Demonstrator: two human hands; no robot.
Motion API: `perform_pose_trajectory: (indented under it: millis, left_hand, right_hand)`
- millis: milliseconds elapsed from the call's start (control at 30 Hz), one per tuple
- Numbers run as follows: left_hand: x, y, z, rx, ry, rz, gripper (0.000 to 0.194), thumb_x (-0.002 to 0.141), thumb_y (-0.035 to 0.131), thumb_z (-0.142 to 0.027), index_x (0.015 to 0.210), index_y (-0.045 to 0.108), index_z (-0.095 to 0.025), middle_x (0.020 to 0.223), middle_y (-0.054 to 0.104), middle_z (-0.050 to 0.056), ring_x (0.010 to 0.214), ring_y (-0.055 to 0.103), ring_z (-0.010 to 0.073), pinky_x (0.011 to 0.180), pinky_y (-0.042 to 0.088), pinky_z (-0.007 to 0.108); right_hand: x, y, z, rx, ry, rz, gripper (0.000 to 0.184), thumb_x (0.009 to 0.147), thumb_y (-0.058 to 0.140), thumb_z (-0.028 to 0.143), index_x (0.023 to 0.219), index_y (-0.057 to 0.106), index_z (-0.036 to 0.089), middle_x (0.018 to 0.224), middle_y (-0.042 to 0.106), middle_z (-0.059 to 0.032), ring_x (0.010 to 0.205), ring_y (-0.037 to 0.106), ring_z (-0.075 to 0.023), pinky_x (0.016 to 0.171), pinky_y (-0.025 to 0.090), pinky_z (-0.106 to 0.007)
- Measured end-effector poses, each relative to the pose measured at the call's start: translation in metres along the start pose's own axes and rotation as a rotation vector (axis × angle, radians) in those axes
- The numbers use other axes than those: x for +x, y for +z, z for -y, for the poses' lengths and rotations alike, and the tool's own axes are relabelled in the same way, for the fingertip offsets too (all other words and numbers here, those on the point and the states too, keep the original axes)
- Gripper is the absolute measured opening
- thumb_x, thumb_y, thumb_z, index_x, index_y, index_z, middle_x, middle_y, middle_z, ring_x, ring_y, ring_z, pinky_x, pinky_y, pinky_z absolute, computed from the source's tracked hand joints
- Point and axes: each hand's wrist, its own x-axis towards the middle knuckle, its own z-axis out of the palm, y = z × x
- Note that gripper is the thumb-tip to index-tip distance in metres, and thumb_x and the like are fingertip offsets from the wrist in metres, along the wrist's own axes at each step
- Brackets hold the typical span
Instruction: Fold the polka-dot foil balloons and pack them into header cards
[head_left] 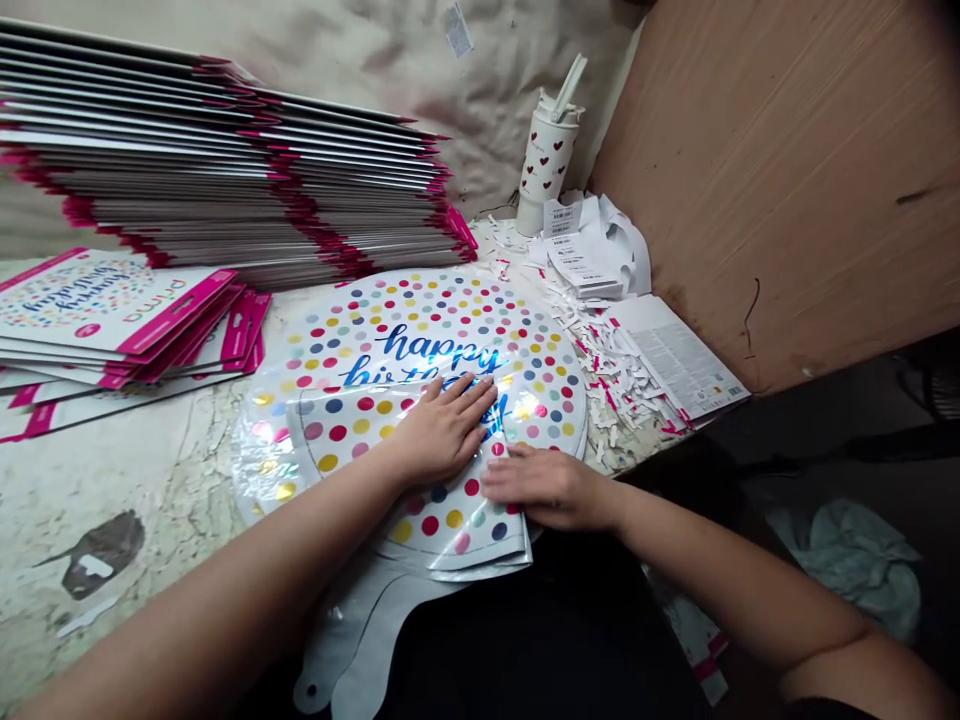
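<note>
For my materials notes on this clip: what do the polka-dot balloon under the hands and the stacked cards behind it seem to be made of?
The polka-dot balloon looks like thin metallic foil film: glossy, with silvery glints and soft creases. The stacked cards look like coated paperboard, with stiff flat sheets, grey edges and magenta print; the exact stock cannot be told.

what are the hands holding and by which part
Nothing is gripped: the left hand and right hand lie flat on the folded-over lower part of a foil birthday balloon, fingers resting on top, not pinching.

Foil balloon (442, 345): blue "happy birthday", part hidden; pink-edged card (97, 305): same + upside-down "primo", last letter unclear.
</note>
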Motion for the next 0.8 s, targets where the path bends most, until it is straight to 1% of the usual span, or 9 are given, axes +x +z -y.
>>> perform_pose_trajectory:
  millis: [167, 300, 367, 467, 533, 600, 700, 767, 800]
  left_hand:
    - [0.008, -0.001, -0.005, 0.028, -0.075, -0.026, 0.052, 0.09, 0.03, -0.042, 0.14, 0.03, -0.025, 0.149, 0.024, 0.008, 0.133, 0.025, 0.0319, 0.104, 0.018, 0.054]
    - [0.004, 0.0, 0.001, 0.037, -0.195, 0.009, 0.059, 0.09, 0.03, -0.047, 0.142, 0.025, -0.021, 0.15, 0.018, 0.011, 0.137, 0.015, 0.0331, 0.106, 0.016, 0.054]
    - [-0.018, 0.003, 0.013, 0.013, -0.138, 0.053, 0.062, 0.09, 0.03, -0.047, 0.143, 0.018, -0.019, 0.15, 0.016, 0.008, 0.138, 0.012, 0.0284, 0.109, 0.015, 0.048]
    - [-0.078, 0.006, 0.041, 0.007, -0.054, 0.07, 0.062, 0.088, 0.033, -0.045, 0.143, 0.02, -0.02, 0.148, 0.024, 0.006, 0.136, 0.022, 0.0247, 0.109, 0.02, 0.041]
    - [-0.123, 0.004, 0.056, 0.05, -0.146, 0.046, 0.059, 0.087, 0.034, -0.041, 0.141, 0.026, -0.02, 0.146, 0.03, 0.006, 0.134, 0.028, 0.0257, 0.108, 0.024, 0.043]
    - [-0.156, -0.004, 0.061, 0.088, -0.313, -0.015, 0.053, 0.088, 0.033, -0.038, 0.138, 0.035, -0.02, 0.14, 0.041, 0.008, 0.127, 0.039, 0.0268, 0.103, 0.033, 0.045]
    - [-0.168, -0.016, 0.037, 0.135, -0.523, -0.315, 0.05, 0.09, 0.032, -0.032, 0.138, 0.033, -0.017, 0.137, 0.045, 0.01, 0.126, 0.041, 0.0259, 0.101, 0.037, 0.045]
    - [-0.155, -0.017, 0.007, 0.146, -0.404, -0.505, 0.054, 0.09, 0.034, -0.028, 0.142, 0.024, -0.016, 0.144, 0.035, 0.011, 0.133, 0.031, 0.0251, 0.107, 0.029, 0.045]
    - [-0.146, -0.014, -0.008, 0.15, -0.248, -0.491, 0.057, 0.089, 0.037, -0.029, 0.143, 0.021, -0.015, 0.144, 0.034, 0.011, 0.133, 0.029, 0.0249, 0.108, 0.027, 0.043]
  right_hand:
    - [0.005, -0.011, -0.005, 0.078, 0.039, 0.063, 0.022, 0.087, 0.045, 0.02, 0.096, 0.065, 0.02, 0.1, 0.07, -0.0039, 0.104, 0.06, -0.0134, 0.104, 0.03, -0.035]
    - [0.019, -0.019, -0.006, 0.117, 0.425, -0.062, 0.034, 0.091, 0.039, 0.033, 0.067, 0.057, 0.018, 0.063, 0.062, -0.0001, 0.064, 0.058, -0.012, 0.068, 0.044, -0.024]
    - [0.031, -0.022, -0.01, 0.073, 0.667, -0.112, 0.04, 0.091, 0.035, 0.039, 0.061, 0.048, 0.018, 0.057, 0.053, 0.0019, 0.055, 0.05, -0.0105, 0.055, 0.038, -0.021]
    - [0.052, -0.025, -0.019, -0.022, 0.909, -0.106, 0.037, 0.091, 0.035, 0.04, 0.062, 0.045, 0.018, 0.061, 0.052, 0.0017, 0.058, 0.048, -0.0107, 0.053, 0.033, -0.021]
    - [0.065, -0.026, -0.023, -0.059, 0.986, -0.082, 0.035, 0.09, 0.037, 0.037, 0.063, 0.047, 0.018, 0.064, 0.054, 0.0, 0.059, 0.049, -0.0119, 0.052, 0.031, -0.022]
    - [0.075, -0.026, -0.026, -0.09, 1.032, -0.058, 0.033, 0.09, 0.038, 0.035, 0.065, 0.05, 0.018, 0.065, 0.056, -0.0017, 0.06, 0.049, -0.0131, 0.052, 0.03, -0.023]
    - [0.085, -0.026, -0.026, -0.144, 1.082, -0.013, 0.033, 0.09, 0.037, 0.034, 0.067, 0.055, 0.017, 0.068, 0.059, -0.0035, 0.061, 0.051, -0.0146, 0.053, 0.031, -0.024]
    - [0.088, -0.027, -0.026, -0.179, 1.097, 0.012, 0.034, 0.09, 0.037, 0.035, 0.07, 0.058, 0.018, 0.07, 0.062, -0.0042, 0.062, 0.053, -0.0153, 0.053, 0.032, -0.024]
    - [0.089, -0.028, -0.025, -0.197, 1.102, 0.023, 0.034, 0.091, 0.037, 0.035, 0.071, 0.059, 0.017, 0.071, 0.063, -0.0045, 0.062, 0.054, -0.0157, 0.053, 0.033, -0.024]
